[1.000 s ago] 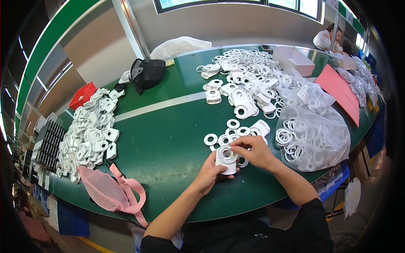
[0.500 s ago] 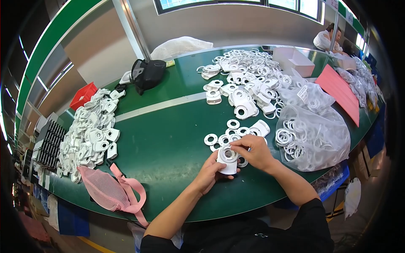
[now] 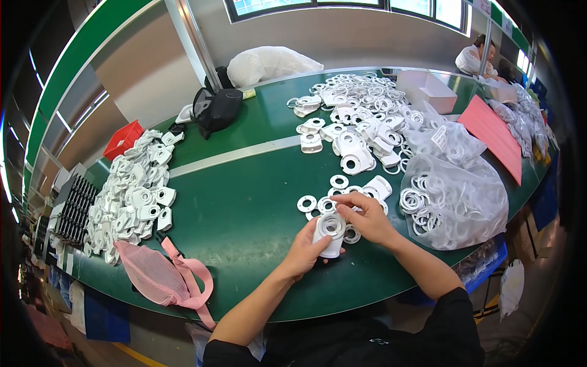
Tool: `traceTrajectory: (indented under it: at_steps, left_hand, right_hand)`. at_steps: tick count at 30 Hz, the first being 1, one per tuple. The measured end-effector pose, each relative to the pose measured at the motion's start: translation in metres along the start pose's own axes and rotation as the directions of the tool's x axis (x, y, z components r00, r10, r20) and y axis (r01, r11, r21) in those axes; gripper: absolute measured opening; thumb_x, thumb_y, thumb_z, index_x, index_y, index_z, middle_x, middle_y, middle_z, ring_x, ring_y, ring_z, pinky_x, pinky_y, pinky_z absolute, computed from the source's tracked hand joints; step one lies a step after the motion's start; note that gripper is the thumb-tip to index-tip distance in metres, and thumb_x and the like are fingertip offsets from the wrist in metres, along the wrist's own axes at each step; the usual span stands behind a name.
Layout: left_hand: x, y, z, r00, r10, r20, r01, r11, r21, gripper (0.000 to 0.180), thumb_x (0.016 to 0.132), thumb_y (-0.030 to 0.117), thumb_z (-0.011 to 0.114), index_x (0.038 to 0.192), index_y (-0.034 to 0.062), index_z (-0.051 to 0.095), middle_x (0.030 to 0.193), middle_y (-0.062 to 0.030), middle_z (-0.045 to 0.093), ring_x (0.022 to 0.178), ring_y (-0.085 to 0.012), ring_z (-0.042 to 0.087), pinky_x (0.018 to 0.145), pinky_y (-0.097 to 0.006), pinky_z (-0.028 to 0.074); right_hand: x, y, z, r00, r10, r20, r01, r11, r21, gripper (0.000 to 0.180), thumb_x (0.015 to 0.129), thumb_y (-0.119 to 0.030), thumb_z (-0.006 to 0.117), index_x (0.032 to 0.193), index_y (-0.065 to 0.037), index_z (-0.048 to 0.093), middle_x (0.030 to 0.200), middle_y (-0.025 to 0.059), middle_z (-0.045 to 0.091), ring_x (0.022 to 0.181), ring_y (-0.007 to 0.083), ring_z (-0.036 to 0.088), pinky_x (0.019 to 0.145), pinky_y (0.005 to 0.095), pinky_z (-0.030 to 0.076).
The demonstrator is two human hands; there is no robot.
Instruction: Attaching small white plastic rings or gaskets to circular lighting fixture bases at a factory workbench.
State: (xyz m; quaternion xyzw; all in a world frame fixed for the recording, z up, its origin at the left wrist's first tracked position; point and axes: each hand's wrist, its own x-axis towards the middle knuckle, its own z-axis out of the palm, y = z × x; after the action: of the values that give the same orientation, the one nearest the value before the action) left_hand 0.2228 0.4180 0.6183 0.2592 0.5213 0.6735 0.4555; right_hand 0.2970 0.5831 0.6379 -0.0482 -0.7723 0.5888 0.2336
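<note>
My left hand (image 3: pixel 304 251) is closed around a white plastic housing (image 3: pixel 330 243), a flat tongue-shaped part with a round opening and a ring seated about it. The thumb lies across its face, and the fingers under it are mostly hidden. Just above and to the right, my right hand (image 3: pixel 367 219) hovers with thumb and index finger apart, and nothing visible between them. Beneath and beyond it, several white rings (image 3: pixel 306 203) lie loose on the green table (image 3: pixel 238 214). Another white housing (image 3: pixel 380 185) rests behind the right hand's knuckles.
A heap of white housings (image 3: pixel 137 196) covers the left side, with a red bin (image 3: pixel 122 139) behind. Farther off lies a pile of parts and rings (image 3: pixel 361 113). Clear plastic bags of rings (image 3: pixel 455 202) stand at right. A pink mesh bag (image 3: pixel 153 275) hangs over the near-left edge.
My right hand has drawn slightly up and away from the housing, its thumb and index finger parting. The left thumb has shifted up onto the housing's face near the ring.
</note>
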Motion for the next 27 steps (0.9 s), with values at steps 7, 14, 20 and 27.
traceTrajectory:
  at_steps: [7, 14, 20, 27]
  left_hand:
    - [-0.002, -0.001, 0.003, 0.999, 0.016, 0.031, -0.022, 0.974, 0.224, 0.042, 0.09, 0.009, 0.049, 0.129, 0.0034, 0.035, 0.106, -0.0098, 0.059, 0.082, -0.018, 0.066, 0.052, -0.02, 0.045]
    - [-0.003, -0.003, 0.007, 0.934, 0.356, -0.029, -0.254, 0.721, 0.645, 0.024, 0.093, 0.017, 0.046, 0.111, 0.002, 0.05, 0.089, -0.014, 0.062, 0.07, -0.0232, 0.062, 0.06, -0.033, 0.045]
    - [-0.001, -0.007, 0.005, 0.902, 0.408, -0.141, -0.178, 0.649, 0.74, 0.024, 0.091, 0.022, 0.047, 0.084, 0.0011, 0.057, 0.065, -0.0188, 0.055, 0.058, -0.0311, 0.055, 0.054, -0.037, 0.041]
    - [-0.002, -0.007, 0.001, 0.916, 0.392, -0.088, -0.175, 0.587, 0.791, 0.026, 0.089, 0.022, 0.045, 0.077, 0.0013, 0.057, 0.068, -0.0192, 0.058, 0.064, -0.0388, 0.056, 0.058, -0.045, 0.042]
  right_hand:
    - [0.002, 0.013, -0.01, 0.964, 0.129, 0.233, -0.144, 0.988, 0.051, 0.019, 0.086, -0.015, 0.062, 0.097, -0.001, 0.067, 0.081, 0.0043, 0.062, 0.074, 0.0074, 0.056, 0.063, 0.0213, 0.044]
    - [0.007, 0.016, -0.017, 0.899, 0.186, 0.397, -0.248, 0.963, 0.109, 0.017, 0.085, -0.011, 0.062, 0.096, 0.002, 0.063, 0.084, 0.0033, 0.064, 0.075, 0.0068, 0.057, 0.068, 0.0202, 0.046]
    - [-0.004, 0.002, -0.006, 0.936, 0.138, 0.323, -0.079, 0.979, -0.188, 0.011, 0.085, -0.01, 0.058, 0.088, 0.0, 0.059, 0.074, 0.0022, 0.058, 0.065, 0.0069, 0.05, 0.057, 0.0224, 0.041]
    - [-0.007, 0.005, 0.0, 0.944, 0.105, 0.313, -0.022, 0.966, -0.257, 0.012, 0.083, -0.011, 0.058, 0.084, 0.001, 0.059, 0.066, 0.0078, 0.058, 0.058, 0.0133, 0.052, 0.054, 0.0265, 0.041]
